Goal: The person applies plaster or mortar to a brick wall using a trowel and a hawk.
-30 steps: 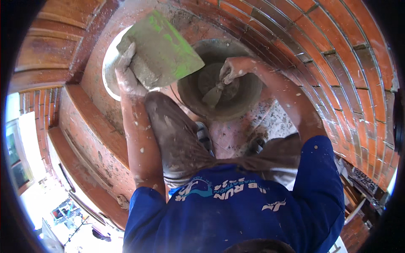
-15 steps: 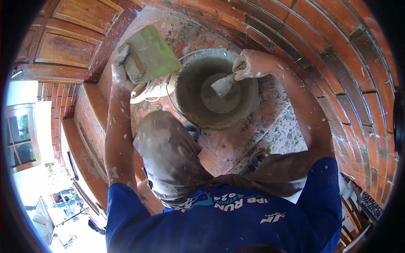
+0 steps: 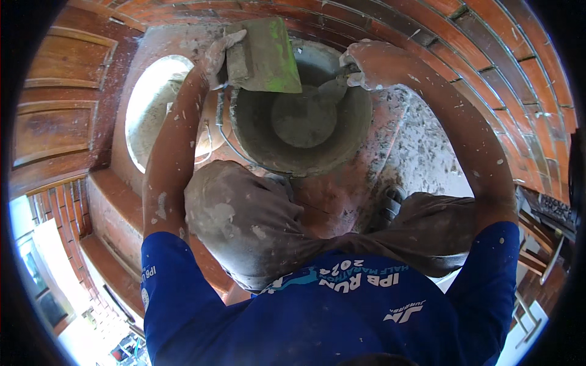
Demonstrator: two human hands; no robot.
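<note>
My left hand [image 3: 215,56] grips a green plaster board [image 3: 264,56] smeared with grey mortar, holding it over the left rim of a grey bucket [image 3: 244,143]. My right hand [image 3: 360,61] is closed on the handle of a trowel [image 3: 329,91] whose blade reaches down into the bucket toward the grey mortar [image 3: 302,116] at its bottom. The bucket stands on a mortar-spattered red surface just beyond my bent knees [image 3: 238,213].
A curved red brick wall [image 3: 488,67] wraps around the right and top. A round white opening [image 3: 152,110] sits left of the bucket. Wooden panels [image 3: 55,116] lie at the far left, and open ground shows far below at lower left.
The green board has moved right, from left of the bucket to over its rim. My right hand and trowel stayed in the bucket. The view shifted, bringing the bucket closer.
</note>
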